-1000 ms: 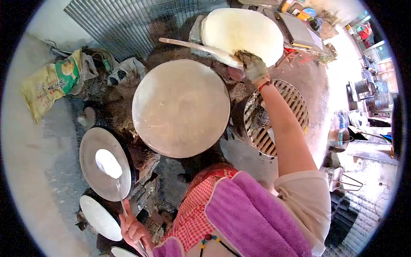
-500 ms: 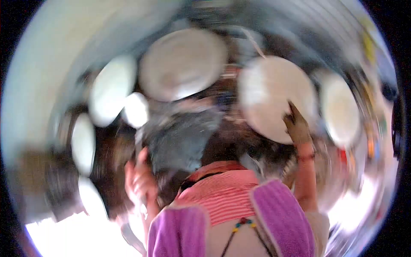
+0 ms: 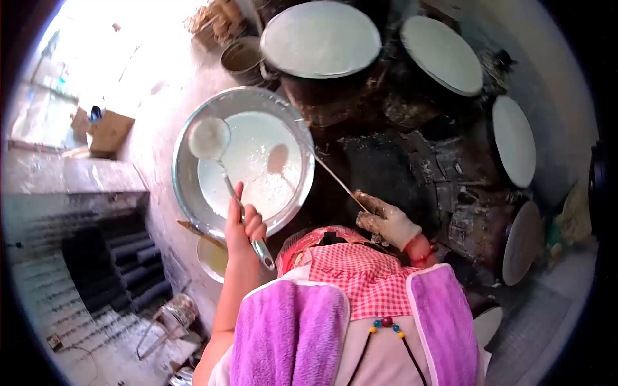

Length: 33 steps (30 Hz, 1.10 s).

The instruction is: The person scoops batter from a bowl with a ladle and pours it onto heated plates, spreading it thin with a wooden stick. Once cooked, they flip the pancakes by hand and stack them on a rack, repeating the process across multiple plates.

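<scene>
My left hand [image 3: 243,222] is closed round the handle of a metal ladle [image 3: 209,138]. The ladle's whitish round bowl hangs over a large metal basin [image 3: 182,186], inside the rim's outline. White, batter-like liquid [image 3: 248,138] lies in the basin, with a dark round shadow on its surface. My right hand [image 3: 389,222], in a white glove stained brown at the fingers, is closed on a thin stick [image 3: 335,177]. The stick slants up and left toward the basin's right rim.
Round pans with white surfaces, such as this one [image 3: 322,40], curve along the back and right on dark stands. A pot [image 3: 243,61] stands behind the basin, a small bowl [image 3: 212,257] beside it. Steps [image 3: 77,177] and a cardboard box [image 3: 109,132] are at left.
The view has swung from the blurred ring of white pans to the basin. My left hand still grips the ladle. My right hand has left the pan's white surface and now holds the stick.
</scene>
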Each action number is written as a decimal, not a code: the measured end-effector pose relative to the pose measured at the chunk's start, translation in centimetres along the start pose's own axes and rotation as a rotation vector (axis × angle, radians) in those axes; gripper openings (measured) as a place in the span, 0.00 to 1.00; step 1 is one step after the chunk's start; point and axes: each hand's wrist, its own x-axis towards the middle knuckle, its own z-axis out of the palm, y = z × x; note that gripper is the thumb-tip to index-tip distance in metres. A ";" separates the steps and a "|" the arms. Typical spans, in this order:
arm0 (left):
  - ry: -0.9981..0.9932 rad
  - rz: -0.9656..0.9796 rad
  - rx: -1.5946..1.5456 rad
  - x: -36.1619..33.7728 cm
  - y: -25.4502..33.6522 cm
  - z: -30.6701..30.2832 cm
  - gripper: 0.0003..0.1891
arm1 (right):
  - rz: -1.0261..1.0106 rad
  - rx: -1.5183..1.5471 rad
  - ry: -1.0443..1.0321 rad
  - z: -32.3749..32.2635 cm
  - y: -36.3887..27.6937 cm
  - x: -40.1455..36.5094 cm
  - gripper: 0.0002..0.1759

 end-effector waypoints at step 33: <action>0.144 0.056 0.150 1.9 -2.0 1.8 0.12 | -0.671 -1.065 -0.235 2.7 -2.6 7.9 0.18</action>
